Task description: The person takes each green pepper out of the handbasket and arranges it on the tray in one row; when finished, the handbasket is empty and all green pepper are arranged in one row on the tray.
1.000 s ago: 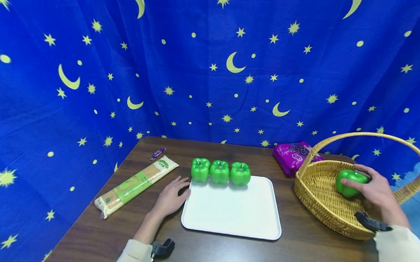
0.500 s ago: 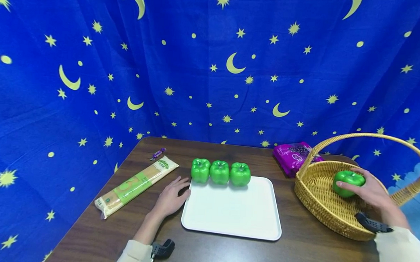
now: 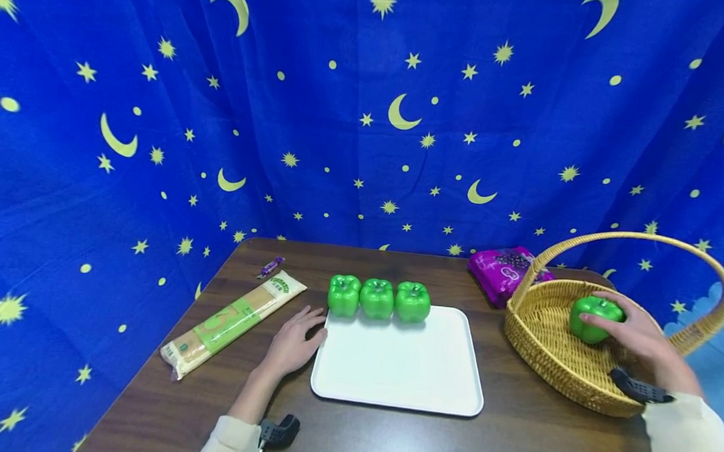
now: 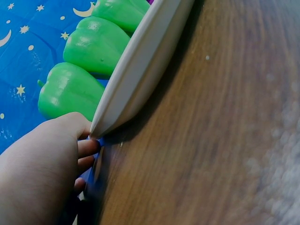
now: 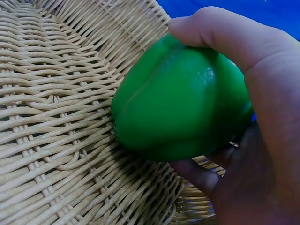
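A green bell pepper [image 3: 594,320] is inside the wicker basket [image 3: 533,341], gripped by my right hand [image 3: 642,339]. In the right wrist view, the thumb lies along one side of the bell pepper [image 5: 173,103], with fingers round the other side, partly hidden. My left hand [image 3: 296,341] rests on the table at the left edge of the white tray [image 3: 398,369]. Its thumb touches the tray's rim in the left wrist view, and the other fingers extend loosely beside it. Along the tray's far edge, three green bell peppers [image 3: 377,299] stand in a row.
To the left lies a long packet of noodles [image 3: 233,325], with a small purple wrapped sweet [image 3: 271,267] behind it. A purple bag [image 3: 502,272] sits behind the basket's left side. The basket's tall handle [image 3: 628,236] arches above my right hand. A blue curtain [image 3: 342,117] hangs behind the table.
My right hand has shifted slightly left inside the basket with the bell pepper in its grip. The left hand, tray and row of bell peppers stay put.
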Demonstrator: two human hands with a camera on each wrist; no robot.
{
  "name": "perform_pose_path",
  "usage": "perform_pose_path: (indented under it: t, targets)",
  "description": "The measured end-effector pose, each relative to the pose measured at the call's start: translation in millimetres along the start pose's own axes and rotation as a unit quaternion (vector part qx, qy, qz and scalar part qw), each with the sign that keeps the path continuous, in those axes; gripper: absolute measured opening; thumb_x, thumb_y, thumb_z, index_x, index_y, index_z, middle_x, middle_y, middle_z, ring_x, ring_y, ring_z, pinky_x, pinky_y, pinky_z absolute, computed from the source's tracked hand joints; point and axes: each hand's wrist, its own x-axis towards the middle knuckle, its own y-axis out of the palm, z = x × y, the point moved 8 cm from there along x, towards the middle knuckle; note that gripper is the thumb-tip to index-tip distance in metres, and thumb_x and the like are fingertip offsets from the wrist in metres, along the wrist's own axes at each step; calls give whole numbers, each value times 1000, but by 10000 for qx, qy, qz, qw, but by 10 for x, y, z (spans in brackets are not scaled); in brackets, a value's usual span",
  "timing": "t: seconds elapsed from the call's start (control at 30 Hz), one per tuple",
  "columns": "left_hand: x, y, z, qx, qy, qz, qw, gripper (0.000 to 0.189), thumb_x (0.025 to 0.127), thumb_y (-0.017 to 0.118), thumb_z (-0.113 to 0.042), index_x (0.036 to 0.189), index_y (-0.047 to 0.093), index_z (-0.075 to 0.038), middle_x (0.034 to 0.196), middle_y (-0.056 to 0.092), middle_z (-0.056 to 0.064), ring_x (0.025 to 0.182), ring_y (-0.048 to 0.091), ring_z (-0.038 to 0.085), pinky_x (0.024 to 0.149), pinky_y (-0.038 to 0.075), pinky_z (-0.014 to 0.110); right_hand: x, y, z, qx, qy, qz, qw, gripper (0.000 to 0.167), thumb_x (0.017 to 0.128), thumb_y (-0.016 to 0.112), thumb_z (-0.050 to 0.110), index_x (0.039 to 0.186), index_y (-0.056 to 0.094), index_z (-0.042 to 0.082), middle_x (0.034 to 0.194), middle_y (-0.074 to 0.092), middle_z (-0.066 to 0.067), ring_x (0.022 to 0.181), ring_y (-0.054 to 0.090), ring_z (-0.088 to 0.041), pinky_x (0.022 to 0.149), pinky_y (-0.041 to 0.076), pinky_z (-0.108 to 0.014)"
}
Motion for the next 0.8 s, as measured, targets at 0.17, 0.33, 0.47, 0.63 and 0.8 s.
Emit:
perform_pose_path:
  t: [0.17, 0.33, 0.47, 0.63, 0.8]
  targets:
    - [-6, 1, 6, -18, 52, -18, 10000, 40, 95, 55, -41, 126, 64, -18, 141, 50, -3, 138, 32, 23, 110, 26, 54, -6, 20, -16, -66, 76, -23, 9999, 78, 87, 67, 46, 144, 35, 2, 124, 44, -35, 103, 46, -46, 68, 43, -43]
    - [-5, 8, 10, -30, 25, -1, 10000, 39, 95, 55, -41, 126, 64, -19, 141, 50, -3, 138, 32, 23, 109, 26, 56, -23, 41, -23, 141, 226, 208, 9994, 84, 88, 66, 45, 146, 29, -4, 122, 45, -36, 103, 47, -46, 71, 45, -46]
    - [-1, 10, 8, -21, 36, -42, 10000, 39, 95, 54, -42, 126, 65, -19, 141, 50, -4, 138, 32, 23, 109, 26, 55, -37, -9, -4, 137, 254, 238, 9993, 85, 89, 65, 46, 146, 27, -5, 120, 48, -35, 101, 48, -44, 70, 45, -42]
    - [-1, 16, 14, -11, 35, -39, 10000, 40, 96, 53, -43, 126, 65, -20, 141, 50, -4, 138, 32, 23, 109, 26, 55, -39, -89, 40, 64, 173, 161, 9997, 85, 89, 65, 44, 146, 27, -7, 121, 46, -37, 103, 47, -46, 70, 45, -44]
    - [-5, -5, 12, -3, 51, -59, 10000, 39, 96, 54, -42, 126, 65, -19, 141, 50, -4, 138, 32, 23, 109, 25, 55, -57, -170, 122, -122, -2, -52, 9999, 81, 89, 65, 44, 143, 32, -6, 119, 48, -37, 99, 49, -46, 65, 43, -38]
